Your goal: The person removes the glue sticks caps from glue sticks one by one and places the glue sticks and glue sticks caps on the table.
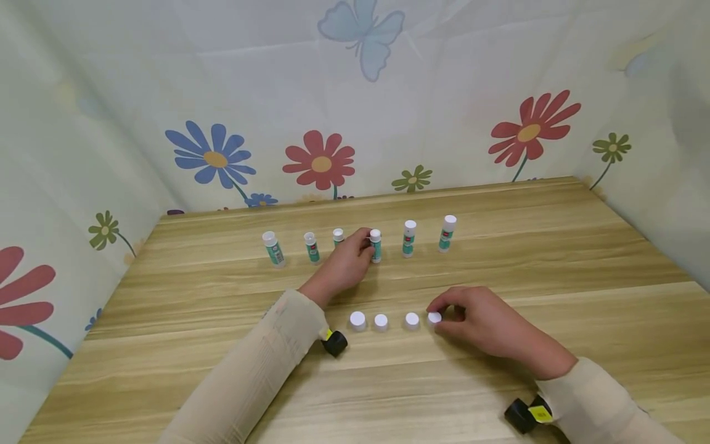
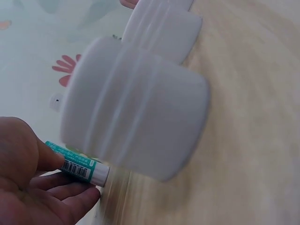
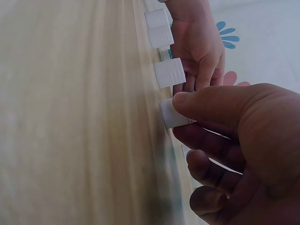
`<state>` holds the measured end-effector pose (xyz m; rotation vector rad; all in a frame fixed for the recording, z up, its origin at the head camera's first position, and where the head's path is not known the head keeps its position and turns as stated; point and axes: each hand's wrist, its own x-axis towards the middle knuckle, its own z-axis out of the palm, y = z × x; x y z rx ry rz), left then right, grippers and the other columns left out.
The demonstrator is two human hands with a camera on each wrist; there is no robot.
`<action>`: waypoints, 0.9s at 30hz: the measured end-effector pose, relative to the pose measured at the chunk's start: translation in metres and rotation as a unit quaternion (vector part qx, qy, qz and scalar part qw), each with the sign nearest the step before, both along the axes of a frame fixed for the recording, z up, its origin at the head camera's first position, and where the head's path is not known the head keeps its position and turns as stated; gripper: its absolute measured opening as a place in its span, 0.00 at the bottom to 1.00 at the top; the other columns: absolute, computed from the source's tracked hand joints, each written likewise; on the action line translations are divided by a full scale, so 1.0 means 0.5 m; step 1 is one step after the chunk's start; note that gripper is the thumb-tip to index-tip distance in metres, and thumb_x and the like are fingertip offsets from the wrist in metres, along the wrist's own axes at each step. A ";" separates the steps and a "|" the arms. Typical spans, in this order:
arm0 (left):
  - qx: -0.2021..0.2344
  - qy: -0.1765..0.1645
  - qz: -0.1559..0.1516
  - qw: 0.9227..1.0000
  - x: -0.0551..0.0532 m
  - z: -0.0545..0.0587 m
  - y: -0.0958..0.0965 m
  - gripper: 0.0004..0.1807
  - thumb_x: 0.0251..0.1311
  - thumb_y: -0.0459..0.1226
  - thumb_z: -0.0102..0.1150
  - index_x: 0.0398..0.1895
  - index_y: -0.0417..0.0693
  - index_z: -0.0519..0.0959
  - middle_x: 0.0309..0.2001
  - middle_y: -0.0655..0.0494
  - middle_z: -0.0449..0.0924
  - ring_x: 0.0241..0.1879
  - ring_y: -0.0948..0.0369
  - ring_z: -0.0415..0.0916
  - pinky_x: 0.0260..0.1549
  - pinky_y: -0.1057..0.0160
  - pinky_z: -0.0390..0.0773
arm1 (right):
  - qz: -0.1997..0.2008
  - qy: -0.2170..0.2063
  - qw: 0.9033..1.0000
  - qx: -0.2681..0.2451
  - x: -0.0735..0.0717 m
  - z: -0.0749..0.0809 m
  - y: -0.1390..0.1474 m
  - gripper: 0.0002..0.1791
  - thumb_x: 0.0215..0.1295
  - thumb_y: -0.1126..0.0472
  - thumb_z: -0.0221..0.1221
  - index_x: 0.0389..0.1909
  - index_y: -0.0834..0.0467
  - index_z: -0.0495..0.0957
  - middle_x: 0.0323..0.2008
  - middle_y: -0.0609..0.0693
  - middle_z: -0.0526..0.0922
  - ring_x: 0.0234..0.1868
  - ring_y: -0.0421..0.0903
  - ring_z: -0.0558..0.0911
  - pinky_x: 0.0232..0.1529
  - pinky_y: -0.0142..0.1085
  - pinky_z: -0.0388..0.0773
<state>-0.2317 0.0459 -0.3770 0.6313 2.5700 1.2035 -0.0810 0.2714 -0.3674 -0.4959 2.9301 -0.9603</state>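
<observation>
My left hand [image 1: 348, 262] pinches a small green-and-white glue stick [image 1: 376, 251] between thumb and fingers, upright on the table in the middle of a row. In the left wrist view this glue stick [image 2: 77, 167] shows a barcode, and its white end meets the table. Nearer to me, several white caps stand in a second row. My right hand [image 1: 485, 320] pinches the rightmost cap [image 1: 434, 317] between thumb and forefinger, low at the tabletop. The right wrist view shows the thumb over this cap [image 3: 172, 114], with the other fingers loosely curled.
More glue sticks flank the held one: three to its left, such as the leftmost [image 1: 274, 250], and two to its right [image 1: 408, 239]. Three other caps, one of them large [image 1: 357, 320], line up left of my right hand. A flower-printed curtain [image 1: 444, 92] borders the wooden table [image 1: 554, 246].
</observation>
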 end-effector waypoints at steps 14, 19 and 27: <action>0.018 0.094 0.017 0.995 0.045 0.058 0.025 0.32 0.70 0.42 0.52 0.75 0.57 0.55 0.74 0.56 0.58 0.73 0.56 0.56 0.70 0.51 0.62 | 0.005 0.000 1.000 0.009 -0.001 0.004 0.001 0.08 0.59 0.59 0.66 0.41 0.48 0.84 0.35 0.38 0.82 0.28 0.34 0.71 0.31 0.28 0.71; 0.029 0.121 0.006 0.992 0.056 0.086 0.048 0.34 0.68 0.41 0.53 0.75 0.55 0.54 0.73 0.55 0.58 0.73 0.55 0.56 0.70 0.51 0.61 | 0.007 0.001 1.000 0.008 0.000 0.002 0.002 0.08 0.60 0.59 0.66 0.40 0.48 0.84 0.35 0.39 0.83 0.29 0.34 0.72 0.32 0.28 0.71; 0.057 0.088 -0.002 0.995 0.048 0.104 0.097 0.35 0.68 0.42 0.55 0.75 0.58 0.53 0.73 0.55 0.60 0.72 0.55 0.58 0.69 0.51 0.63 | 0.007 0.000 1.000 0.007 -0.001 0.001 0.002 0.08 0.59 0.59 0.66 0.40 0.48 0.84 0.35 0.38 0.83 0.31 0.35 0.73 0.33 0.29 0.71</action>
